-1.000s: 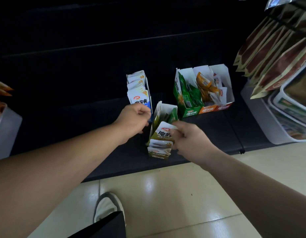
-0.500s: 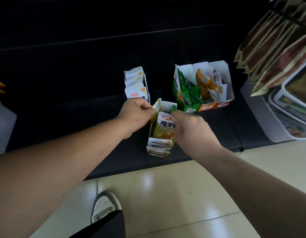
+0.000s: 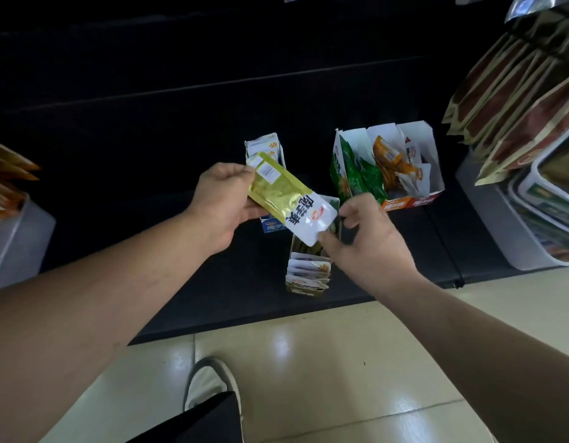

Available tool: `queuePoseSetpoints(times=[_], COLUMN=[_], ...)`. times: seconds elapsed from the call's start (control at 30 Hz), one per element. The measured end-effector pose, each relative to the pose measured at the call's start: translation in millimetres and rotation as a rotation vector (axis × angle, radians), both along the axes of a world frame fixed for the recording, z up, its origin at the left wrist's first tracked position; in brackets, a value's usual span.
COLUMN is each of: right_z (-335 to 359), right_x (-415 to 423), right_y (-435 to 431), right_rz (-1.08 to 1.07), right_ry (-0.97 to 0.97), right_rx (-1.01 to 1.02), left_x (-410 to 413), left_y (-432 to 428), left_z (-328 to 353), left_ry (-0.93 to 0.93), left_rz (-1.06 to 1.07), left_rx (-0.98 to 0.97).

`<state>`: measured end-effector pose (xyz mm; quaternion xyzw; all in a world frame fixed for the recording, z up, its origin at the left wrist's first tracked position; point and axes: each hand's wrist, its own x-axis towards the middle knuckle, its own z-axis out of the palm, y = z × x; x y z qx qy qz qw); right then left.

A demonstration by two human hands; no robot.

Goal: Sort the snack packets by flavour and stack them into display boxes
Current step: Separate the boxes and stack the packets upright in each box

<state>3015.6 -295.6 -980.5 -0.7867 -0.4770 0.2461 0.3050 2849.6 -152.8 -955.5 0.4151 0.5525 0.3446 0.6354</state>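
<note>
A gold-and-white snack packet (image 3: 288, 199) is held slantwise above the dark shelf. My left hand (image 3: 225, 199) grips its gold upper end, and my right hand (image 3: 363, 241) pinches its white lower corner. Below it stands a narrow olive display box (image 3: 307, 276) with several matching packets stacked upright. Behind my left hand is a blue-and-white box (image 3: 265, 148) of packets, mostly hidden. To the right stand a green box (image 3: 350, 174), an orange box (image 3: 395, 203) and a red box (image 3: 427, 174), each with packets inside.
The boxes stand on a black low shelf (image 3: 180, 251) whose front edge meets a pale tiled floor (image 3: 308, 362). White bins (image 3: 500, 225) with large brown bags fill the right side. A white bin (image 3: 17, 244) is at the left. My shoe (image 3: 209, 382) is near the shelf edge.
The packet was standing in the olive box under both hands; it has since been lifted out and turned slantwise, with my left hand now on its upper end.
</note>
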Motion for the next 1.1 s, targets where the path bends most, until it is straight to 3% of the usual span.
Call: queuePoseSetpoints(times=[0.17, 0.3, 0.47, 0.67, 0.93, 1.1], right_z=[5, 12, 24, 25, 18, 9], right_x=[8, 11, 11, 18, 19, 14], right_y=[-2, -2, 0, 3, 1, -2], right_rz=[0.207, 0.148, 0.044, -0.151, -0.115, 0.048], right_ry=[0.256, 0.496, 0.529, 0.439, 0.452, 0.276], right_rx=[0.099, 0.038, 0.237, 0.236, 0.182, 0.126], left_x=[9, 12, 13, 7, 4, 3], left_y=[-10, -13, -24, -32, -34, -40], left_z=[-11, -21, -22, -32, -35, -42], left_ry=[-0.052, -0.062, 0.046, 0.29, 0.39, 0.509], left_rz=[0.014, 0.061, -0.194, -0.438, -0.603, -0.691], left_rx=[-0.155, -0.268, -0.305, -0.172, -0.086, 0.031])
